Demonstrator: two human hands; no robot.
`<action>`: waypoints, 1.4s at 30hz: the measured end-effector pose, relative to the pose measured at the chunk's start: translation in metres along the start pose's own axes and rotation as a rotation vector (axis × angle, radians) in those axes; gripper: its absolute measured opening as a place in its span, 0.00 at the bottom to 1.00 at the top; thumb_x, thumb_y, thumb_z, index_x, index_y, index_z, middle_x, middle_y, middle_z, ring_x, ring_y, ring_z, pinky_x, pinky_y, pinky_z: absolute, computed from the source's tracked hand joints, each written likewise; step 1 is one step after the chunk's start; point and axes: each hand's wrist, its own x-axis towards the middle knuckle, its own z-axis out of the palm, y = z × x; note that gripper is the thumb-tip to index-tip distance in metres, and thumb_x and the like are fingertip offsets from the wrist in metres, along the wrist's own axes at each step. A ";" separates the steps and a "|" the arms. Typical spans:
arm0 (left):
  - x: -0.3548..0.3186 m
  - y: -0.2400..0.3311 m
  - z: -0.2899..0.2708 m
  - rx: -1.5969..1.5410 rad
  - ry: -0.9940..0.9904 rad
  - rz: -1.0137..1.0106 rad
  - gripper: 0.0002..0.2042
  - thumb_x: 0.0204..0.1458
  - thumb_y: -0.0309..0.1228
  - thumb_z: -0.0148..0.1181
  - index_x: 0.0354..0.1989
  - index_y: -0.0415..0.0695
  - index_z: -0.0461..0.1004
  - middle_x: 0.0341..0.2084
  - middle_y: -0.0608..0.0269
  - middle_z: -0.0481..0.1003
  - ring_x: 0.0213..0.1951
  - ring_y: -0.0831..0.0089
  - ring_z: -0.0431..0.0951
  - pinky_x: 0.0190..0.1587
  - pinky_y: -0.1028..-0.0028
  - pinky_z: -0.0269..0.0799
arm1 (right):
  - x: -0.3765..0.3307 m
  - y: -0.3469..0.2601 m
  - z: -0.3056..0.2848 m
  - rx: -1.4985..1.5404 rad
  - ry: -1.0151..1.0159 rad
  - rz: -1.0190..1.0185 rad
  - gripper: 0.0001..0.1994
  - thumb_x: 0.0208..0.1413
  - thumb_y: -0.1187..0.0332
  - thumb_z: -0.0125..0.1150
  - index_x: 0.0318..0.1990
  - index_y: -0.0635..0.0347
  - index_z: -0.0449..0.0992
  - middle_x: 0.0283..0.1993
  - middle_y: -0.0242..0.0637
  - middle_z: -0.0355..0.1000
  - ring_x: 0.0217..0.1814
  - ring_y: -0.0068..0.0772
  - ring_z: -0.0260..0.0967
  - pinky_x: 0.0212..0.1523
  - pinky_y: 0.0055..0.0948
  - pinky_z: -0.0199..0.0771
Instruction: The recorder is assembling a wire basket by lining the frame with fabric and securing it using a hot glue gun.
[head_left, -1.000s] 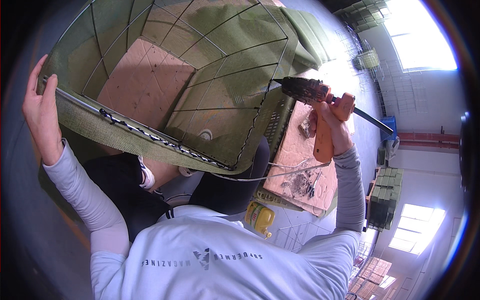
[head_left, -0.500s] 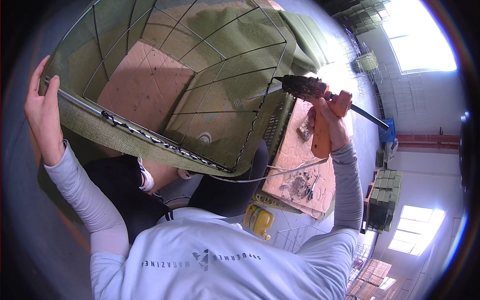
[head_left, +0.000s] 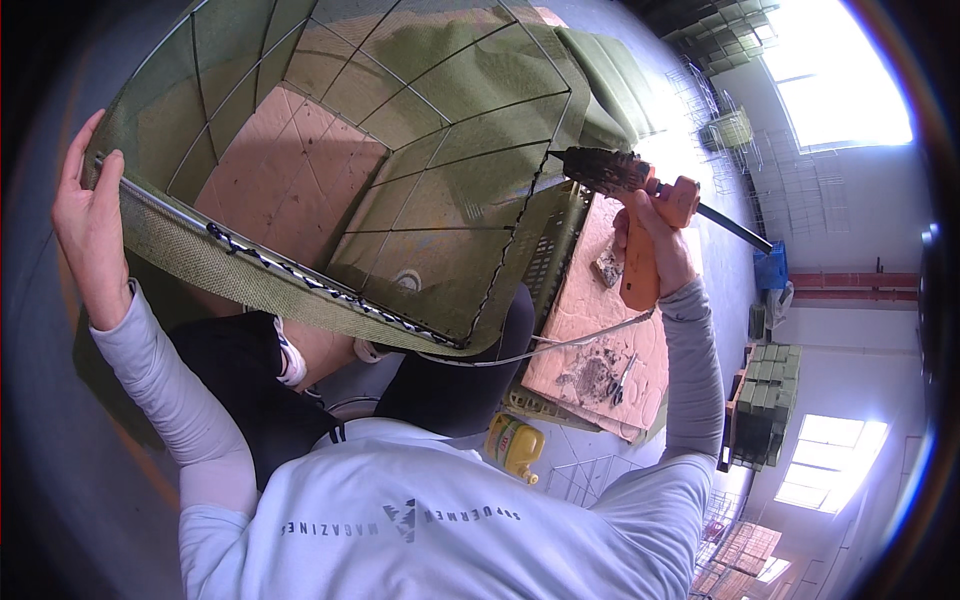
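Observation:
A wire-framed basket lined with green mesh fabric [head_left: 440, 190] stands tilted in front of me. My left hand [head_left: 92, 215] grips its left rim, fingers wrapped round the metal wire and the fabric edge. In my right hand [head_left: 655, 245] is an orange hot glue gun [head_left: 640, 275], its blackened nozzle end pointing left and touching or nearly touching the basket's right edge. A dark glue stick [head_left: 735, 230] sticks out of the gun's back, and a pale cord hangs from its handle. Zigzag black glue [head_left: 300, 278] runs along the near rim and up the right edge.
Right of the basket, a cardboard sheet [head_left: 560, 350] lies on a green plastic crate, bearing scissors [head_left: 624, 380], black smears and a dark lump [head_left: 606, 267]. A yellow jug [head_left: 515, 445] stands below it. Stacked green baskets [head_left: 768, 400] and wire frames fill the right background.
The glue gun and my right hand have shifted very slightly left and down. My left hand keeps its hold on the rim; the basket has barely moved.

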 end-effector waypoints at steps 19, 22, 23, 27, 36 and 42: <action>-0.002 0.001 0.000 0.061 -0.032 -0.037 0.19 0.53 0.20 0.53 0.55 0.40 0.70 0.41 0.63 0.74 0.37 0.83 0.73 0.40 0.83 0.68 | 0.020 -0.005 0.001 -0.005 0.012 -0.019 0.17 0.58 0.51 0.55 0.43 0.55 0.68 0.27 0.31 0.66 0.23 0.23 0.64 0.23 0.23 0.69; -0.002 0.003 0.000 0.036 -0.017 -0.024 0.19 0.53 0.20 0.53 0.55 0.40 0.70 0.39 0.63 0.74 0.35 0.83 0.73 0.39 0.84 0.68 | 0.020 -0.010 0.006 -0.034 0.019 -0.026 0.17 0.57 0.51 0.55 0.42 0.54 0.68 0.26 0.31 0.66 0.23 0.23 0.65 0.23 0.23 0.69; -0.002 0.002 0.000 0.034 -0.018 -0.024 0.19 0.53 0.20 0.53 0.55 0.40 0.70 0.39 0.63 0.74 0.35 0.83 0.73 0.39 0.84 0.68 | 0.019 -0.011 0.007 -0.058 0.012 -0.030 0.17 0.57 0.51 0.56 0.42 0.54 0.68 0.26 0.31 0.66 0.23 0.22 0.65 0.23 0.23 0.69; -0.002 -0.001 -0.002 0.030 -0.034 -0.027 0.19 0.53 0.19 0.53 0.55 0.41 0.70 0.40 0.63 0.74 0.36 0.84 0.73 0.38 0.84 0.68 | 0.018 -0.012 0.007 -0.028 0.020 -0.037 0.17 0.57 0.51 0.56 0.42 0.54 0.68 0.26 0.31 0.66 0.23 0.22 0.65 0.23 0.23 0.69; -0.003 0.000 0.000 -0.001 -0.015 -0.015 0.19 0.53 0.19 0.53 0.55 0.40 0.70 0.40 0.63 0.74 0.36 0.82 0.73 0.40 0.83 0.68 | 0.018 -0.011 -0.002 -0.029 -0.031 -0.049 0.18 0.59 0.51 0.54 0.43 0.57 0.69 0.27 0.33 0.67 0.23 0.24 0.66 0.25 0.25 0.70; -0.001 0.000 0.001 0.030 0.003 0.008 0.19 0.52 0.19 0.53 0.54 0.41 0.70 0.40 0.63 0.74 0.36 0.82 0.72 0.40 0.83 0.67 | 0.018 -0.007 -0.007 0.011 -0.033 -0.026 0.20 0.59 0.50 0.52 0.41 0.61 0.69 0.29 0.36 0.70 0.27 0.29 0.70 0.29 0.28 0.72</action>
